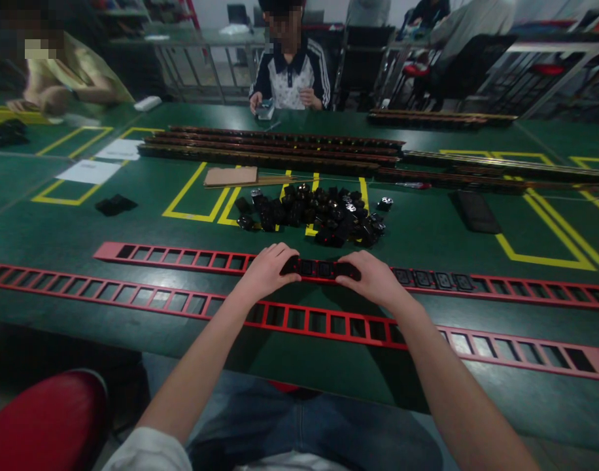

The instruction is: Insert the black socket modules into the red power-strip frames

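While the left hand (269, 269) and right hand (374, 278), half-curled, each pinch a black block (290, 265), the red frame (319, 280) looks light and bendy, best held along its edges.

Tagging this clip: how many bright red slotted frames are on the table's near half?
2: the farther frame at the left hand and right hand, the nearer frame closer to the camera.
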### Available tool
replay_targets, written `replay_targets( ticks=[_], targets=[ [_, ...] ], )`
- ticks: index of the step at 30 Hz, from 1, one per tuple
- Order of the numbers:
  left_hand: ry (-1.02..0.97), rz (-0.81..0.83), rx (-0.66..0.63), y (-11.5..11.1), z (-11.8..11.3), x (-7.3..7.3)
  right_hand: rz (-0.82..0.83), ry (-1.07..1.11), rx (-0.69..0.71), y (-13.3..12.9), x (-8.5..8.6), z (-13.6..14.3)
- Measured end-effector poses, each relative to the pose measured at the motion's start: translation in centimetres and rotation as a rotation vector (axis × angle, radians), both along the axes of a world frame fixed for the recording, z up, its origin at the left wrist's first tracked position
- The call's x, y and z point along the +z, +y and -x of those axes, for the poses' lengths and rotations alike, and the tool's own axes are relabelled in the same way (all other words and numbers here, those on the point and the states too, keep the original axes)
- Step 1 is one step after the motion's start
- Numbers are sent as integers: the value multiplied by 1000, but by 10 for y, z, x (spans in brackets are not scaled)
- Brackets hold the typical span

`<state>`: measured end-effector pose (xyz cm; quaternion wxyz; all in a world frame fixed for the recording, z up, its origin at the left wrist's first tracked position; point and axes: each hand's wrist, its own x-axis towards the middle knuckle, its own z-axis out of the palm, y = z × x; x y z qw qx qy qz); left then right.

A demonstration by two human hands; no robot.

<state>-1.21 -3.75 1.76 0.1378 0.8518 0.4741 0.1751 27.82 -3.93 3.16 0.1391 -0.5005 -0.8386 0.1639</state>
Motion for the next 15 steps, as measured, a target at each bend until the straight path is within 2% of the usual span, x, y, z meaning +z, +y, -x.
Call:
replay_targets(
  ticks=[15],
  targets=[
    [32, -32, 20, -2, 3, -2, 23, -13, -7, -1, 4, 2]
  ],
)
